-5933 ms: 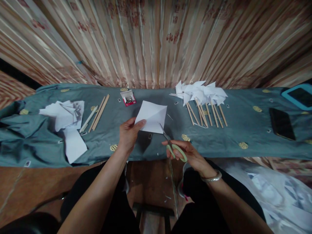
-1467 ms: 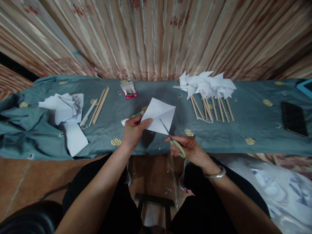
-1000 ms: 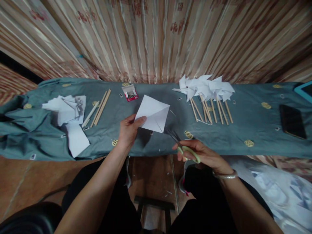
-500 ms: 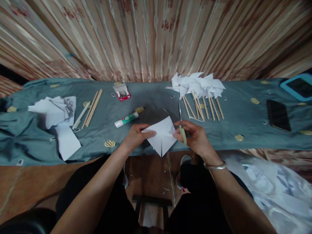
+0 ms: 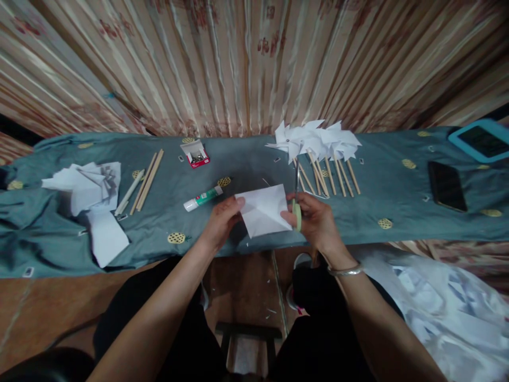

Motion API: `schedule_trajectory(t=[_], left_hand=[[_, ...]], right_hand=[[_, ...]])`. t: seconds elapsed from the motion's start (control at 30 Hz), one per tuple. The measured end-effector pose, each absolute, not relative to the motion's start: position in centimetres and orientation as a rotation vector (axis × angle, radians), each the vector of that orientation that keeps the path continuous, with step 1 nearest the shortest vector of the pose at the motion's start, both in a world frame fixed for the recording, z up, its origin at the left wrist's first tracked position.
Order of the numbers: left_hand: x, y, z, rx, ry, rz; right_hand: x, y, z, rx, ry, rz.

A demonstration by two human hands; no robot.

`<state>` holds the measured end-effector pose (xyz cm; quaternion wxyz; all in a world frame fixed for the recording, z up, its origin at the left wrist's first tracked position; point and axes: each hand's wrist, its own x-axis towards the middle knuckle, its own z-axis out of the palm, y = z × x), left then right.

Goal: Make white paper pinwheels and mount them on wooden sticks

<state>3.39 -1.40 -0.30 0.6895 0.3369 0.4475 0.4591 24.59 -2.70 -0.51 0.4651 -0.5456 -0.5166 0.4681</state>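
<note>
A creased white paper square is held over the near edge of the teal-covered table. My left hand pinches its left corner, fingers closed. My right hand grips green-handled scissors with the blades pointing away, and its thumb also rests on the paper's right side. A glue stick lies just left of my left hand.
Finished paper pinwheels on wooden sticks lie at the back right. A small red box of pins, loose sticks and a pile of paper lie to the left. A dark phone and a blue-cased tablet rest far right.
Earlier the scissors cut into the paper held up in my left hand. The scissors then drew away; now both hands hold the paper low near the table edge, turned, blades pointing away.
</note>
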Motion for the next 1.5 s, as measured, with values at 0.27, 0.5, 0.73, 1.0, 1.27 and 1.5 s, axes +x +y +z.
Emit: schedule_trajectory(t=[0.27, 0.5, 0.73, 1.0, 1.27, 1.5], left_hand=[[6.0, -3.0, -1.0, 0.847, 0.999, 0.991], [6.6, -2.8, -1.0, 0.752, 1.075, 1.233], [5.0, -1.8, -0.5, 0.806, 1.162, 1.311], [2.9, -1.0, 0.5, 0.715, 1.231, 1.370], [3.2, -1.6, 0.3, 0.748, 1.250, 1.312], [3.6, -1.8, 0.5, 0.764, 1.246, 1.303]], right_hand=[[22.2, -2.1, -1.0, -1.381, -1.102, 1.020], [20.8, -1.9, -1.2, -1.294, -0.978, 1.191], [21.1, -3.0, -0.7, -1.275, -1.095, 1.374], [21.6, -6.3, -1.0, -1.167, -1.432, 1.775], [21.2, -6.6, -1.1, -1.180, -1.471, 1.825], [21.0, -6.5, -1.2, -1.170, -1.417, 1.837]])
